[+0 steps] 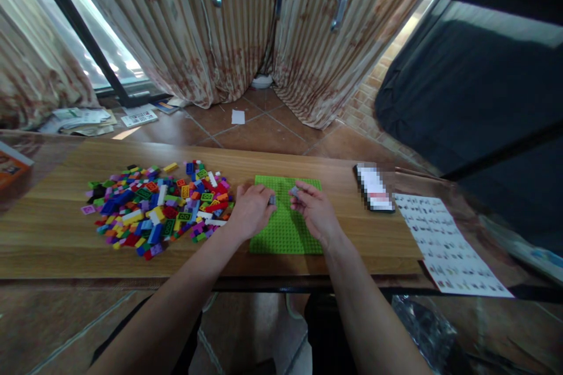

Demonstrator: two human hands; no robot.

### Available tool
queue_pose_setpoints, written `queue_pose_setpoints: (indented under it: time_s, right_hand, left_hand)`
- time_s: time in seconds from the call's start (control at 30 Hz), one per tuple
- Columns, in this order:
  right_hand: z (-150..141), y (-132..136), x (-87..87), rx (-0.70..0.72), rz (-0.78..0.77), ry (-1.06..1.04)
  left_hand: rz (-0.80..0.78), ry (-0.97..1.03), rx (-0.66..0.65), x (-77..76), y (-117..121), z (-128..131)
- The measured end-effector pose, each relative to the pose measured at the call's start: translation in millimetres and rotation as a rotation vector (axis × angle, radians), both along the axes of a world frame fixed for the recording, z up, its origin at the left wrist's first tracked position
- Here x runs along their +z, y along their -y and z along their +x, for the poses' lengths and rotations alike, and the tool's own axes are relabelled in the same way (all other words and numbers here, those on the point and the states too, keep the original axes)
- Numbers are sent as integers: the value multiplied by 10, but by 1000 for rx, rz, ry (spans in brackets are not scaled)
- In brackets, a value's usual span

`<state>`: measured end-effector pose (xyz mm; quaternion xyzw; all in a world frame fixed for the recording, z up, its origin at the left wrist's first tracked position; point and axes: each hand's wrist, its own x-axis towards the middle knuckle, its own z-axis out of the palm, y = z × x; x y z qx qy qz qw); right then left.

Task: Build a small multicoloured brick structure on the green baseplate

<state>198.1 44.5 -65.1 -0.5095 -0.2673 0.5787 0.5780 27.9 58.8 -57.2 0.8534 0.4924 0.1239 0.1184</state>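
Note:
A green studded baseplate lies on the wooden table in front of me. Over its left part is my left hand, fingers closed on a small grey brick. My right hand is above the plate's right part, pinching another small grey piece between thumb and fingers. A gap separates the two hands. Whether either piece touches the plate I cannot tell. Just left of my left hand spreads a large pile of mixed coloured bricks.
On the table's right side lies a phone with a blurred screen. Beside it, a printed sheet hangs over the right end. The wooden table has its front edge close to my body. Curtains hang beyond, with papers on the floor.

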Motion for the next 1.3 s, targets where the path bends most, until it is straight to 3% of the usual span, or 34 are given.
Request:
queue_pose_setpoints:
  time_s: [0.13, 0.27, 0.37, 0.53, 0.73, 1.0, 1.3]
  right_hand:
    - [23, -17, -84, 35, 47, 180]
    - [10, -28, -146, 55, 132, 534]
    - [-17, 0, -107, 117, 212, 830]
    - [-24, 42, -10, 201, 212, 1225]
    - [71, 8, -26, 230, 246, 1297]
    - [70, -12, -58, 250, 265, 1119]
    - [44, -46, -62, 181, 278, 1274]
  left_hand:
    - [37, -26, 15, 27, -5, -6]
    - [-9, -3, 5, -2, -13, -15]
    - [-24, 18, -6, -19, -8, -17]
    - [-59, 75, 17, -16, -23, -53]
    - [-105, 120, 40, 5, -48, -80]
    - [-93, 125, 39, 10, -46, -72]
    - [-75, 109, 42, 7, -47, -65]
